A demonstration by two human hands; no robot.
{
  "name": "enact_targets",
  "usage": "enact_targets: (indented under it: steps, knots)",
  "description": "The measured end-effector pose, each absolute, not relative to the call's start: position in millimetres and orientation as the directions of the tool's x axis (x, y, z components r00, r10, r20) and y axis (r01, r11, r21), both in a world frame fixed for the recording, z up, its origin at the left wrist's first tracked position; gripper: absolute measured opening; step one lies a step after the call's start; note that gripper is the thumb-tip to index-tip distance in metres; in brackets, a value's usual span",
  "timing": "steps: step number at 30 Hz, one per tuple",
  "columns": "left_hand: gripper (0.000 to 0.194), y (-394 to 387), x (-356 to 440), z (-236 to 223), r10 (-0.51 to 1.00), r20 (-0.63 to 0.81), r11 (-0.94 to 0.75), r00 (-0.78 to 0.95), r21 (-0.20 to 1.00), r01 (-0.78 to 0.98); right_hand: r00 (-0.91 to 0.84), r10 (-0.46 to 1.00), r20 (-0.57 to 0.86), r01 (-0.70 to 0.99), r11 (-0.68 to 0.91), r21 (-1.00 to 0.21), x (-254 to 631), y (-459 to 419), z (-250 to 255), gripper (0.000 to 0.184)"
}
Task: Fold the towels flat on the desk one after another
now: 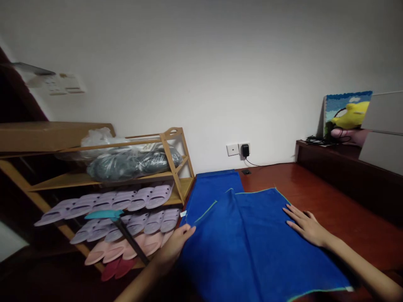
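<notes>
A blue cloth (264,235) with yellow-green edge stitching lies spread over the reddish-brown wooden surface, with a raised crease down its middle. My left hand (178,243) pinches the cloth's left edge between thumb and fingers. On the right side, my right hand (307,226) rests flat with fingers spread, its fingertips on the cloth near the upper right edge. Behind it lies another flat blue cloth (217,182), partly covered by the front one. A small white tag (183,214) shows near my left hand.
At left stands a wooden shoe rack (176,167) with several lilac slippers (159,195), pink ones and plastic-wrapped bundles (126,163). A blue-topped dark handle (129,237) leans before it. A black plug (245,150) sits in the wall socket. A cartoon picture (349,111) stands on a ledge at right.
</notes>
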State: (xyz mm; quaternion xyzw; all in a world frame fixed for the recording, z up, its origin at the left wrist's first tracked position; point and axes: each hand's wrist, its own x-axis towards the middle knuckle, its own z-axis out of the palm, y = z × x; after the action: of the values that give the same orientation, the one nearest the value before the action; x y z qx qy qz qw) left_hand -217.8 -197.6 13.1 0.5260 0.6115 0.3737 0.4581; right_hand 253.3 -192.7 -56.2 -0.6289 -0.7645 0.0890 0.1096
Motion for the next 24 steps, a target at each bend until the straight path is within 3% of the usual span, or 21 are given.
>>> enact_targets:
  steps: [4,6,9,12,19,24]
  knots:
    - [0.047,-205.7,-255.1,-0.3,0.952,-0.281,0.189,0.123,0.853,0.487,-0.172,0.985,0.009,0.944,0.167,-0.285,274.1,-197.4,-52.7,0.061]
    - [0.039,-205.0,-264.1,0.6,0.988,-0.128,0.039,0.085,0.747,0.664,-0.153,0.988,0.005,0.942,0.147,-0.301,280.6,-189.8,-49.3,0.059]
    - [0.014,-192.3,-258.2,10.1,0.96,0.256,-0.215,0.109,0.432,0.876,-0.075,0.996,0.047,0.944,0.086,-0.32,281.3,-163.5,-47.1,0.057]
    - [0.018,-163.7,-231.2,18.3,0.911,0.338,-0.322,0.236,0.226,0.919,0.089,0.993,0.075,0.947,-0.061,-0.315,270.5,-127.8,-49.6,0.051]
    - [0.016,-90.6,-176.2,-0.5,0.959,0.253,-0.179,0.125,0.2,0.963,0.377,0.919,0.118,0.891,-0.325,-0.316,239.8,-71.7,-57.5,0.051]
    - [0.01,-79.3,-172.2,-16.8,0.928,0.302,-0.293,0.218,0.228,0.929,0.398,0.909,0.124,0.883,-0.342,-0.321,231.6,-55.9,-62.1,0.037]
